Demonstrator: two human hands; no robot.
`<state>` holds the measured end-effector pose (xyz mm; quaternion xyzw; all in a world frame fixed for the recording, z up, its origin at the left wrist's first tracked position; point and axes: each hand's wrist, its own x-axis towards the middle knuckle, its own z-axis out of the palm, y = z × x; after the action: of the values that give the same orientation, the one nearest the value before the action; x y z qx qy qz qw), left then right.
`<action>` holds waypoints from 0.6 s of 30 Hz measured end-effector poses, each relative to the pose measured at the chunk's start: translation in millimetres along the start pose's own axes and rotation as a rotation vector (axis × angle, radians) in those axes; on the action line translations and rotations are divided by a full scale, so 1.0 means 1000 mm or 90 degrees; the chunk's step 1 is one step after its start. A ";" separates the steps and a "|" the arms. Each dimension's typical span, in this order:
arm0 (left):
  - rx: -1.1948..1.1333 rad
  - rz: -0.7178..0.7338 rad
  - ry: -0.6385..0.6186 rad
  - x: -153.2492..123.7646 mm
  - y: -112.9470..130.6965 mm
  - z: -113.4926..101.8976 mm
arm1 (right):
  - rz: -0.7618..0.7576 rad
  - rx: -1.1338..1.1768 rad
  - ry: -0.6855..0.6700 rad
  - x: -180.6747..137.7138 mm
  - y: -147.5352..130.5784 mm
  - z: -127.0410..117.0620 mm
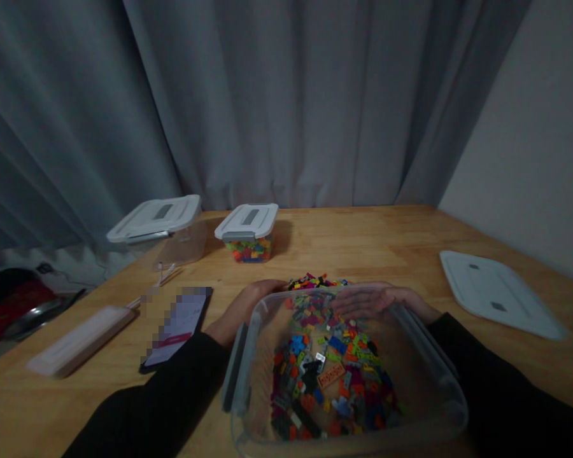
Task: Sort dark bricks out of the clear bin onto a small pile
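Note:
A clear plastic storage box (424, 407) without its lid stands close in front of me. Mixed toy building bricks (332, 375) show inside it, in many colours, with one larger orange brick near the middle. Just past its far rim lies a pile of small bricks (315, 280) on the table. My left hand (255, 302) reaches round the box's far left corner to the left edge of this pile; its fingertips are mostly hidden. At the pile's right, my right hand (372, 300) has its fingers stretched out, partly seen through the clear wall.
A lidded box of bricks (248, 235) and another clear box with a white lid (160, 219) stand at the back left. A phone (179, 327) and a pale, corded oblong thing (83, 340) lie left. A white lid (499, 296) lies right. Curtains hang behind the wooden table.

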<state>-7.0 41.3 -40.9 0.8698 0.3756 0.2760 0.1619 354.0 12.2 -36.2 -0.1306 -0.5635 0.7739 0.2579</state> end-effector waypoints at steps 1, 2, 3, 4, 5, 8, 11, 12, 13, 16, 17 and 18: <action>-0.004 0.000 0.000 0.000 -0.002 0.000 | -0.001 0.000 0.002 0.000 0.000 0.000; -0.008 -0.001 0.000 -0.001 -0.004 0.000 | -0.001 -0.001 0.000 0.000 0.000 0.001; -0.012 -0.002 -0.001 -0.001 -0.006 0.000 | -0.001 -0.003 -0.001 0.000 0.000 0.001; -0.017 -0.003 0.000 -0.001 -0.007 -0.001 | -0.001 -0.007 0.000 0.000 0.000 0.001; -0.025 -0.002 0.001 -0.001 -0.008 -0.001 | 0.001 -0.011 0.002 0.000 0.000 0.001; -0.052 -0.002 -0.007 -0.001 -0.004 -0.004 | -0.004 -0.009 0.000 0.000 -0.001 0.003; -0.069 -0.012 -0.018 0.000 0.004 -0.007 | -0.009 -0.003 -0.004 0.001 0.000 0.003; -0.068 -0.015 -0.021 0.000 0.005 -0.008 | -0.007 -0.002 -0.003 0.001 0.001 0.003; -0.062 -0.017 -0.019 0.000 0.007 -0.008 | -0.002 -0.001 -0.001 0.001 0.001 0.003; -0.050 -0.014 -0.013 0.000 0.006 -0.007 | -0.001 0.006 -0.002 0.000 0.000 0.005; -0.052 -0.010 -0.011 0.000 0.006 -0.006 | -0.006 0.007 -0.001 0.000 0.000 0.005; -0.057 -0.008 -0.013 0.000 0.005 -0.005 | -0.012 0.009 -0.002 0.000 -0.001 0.006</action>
<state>-7.2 38.7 -34.0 0.8622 0.3666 0.2823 0.2060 351.6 7.6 -33.7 -0.1227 -0.5598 0.7753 0.2653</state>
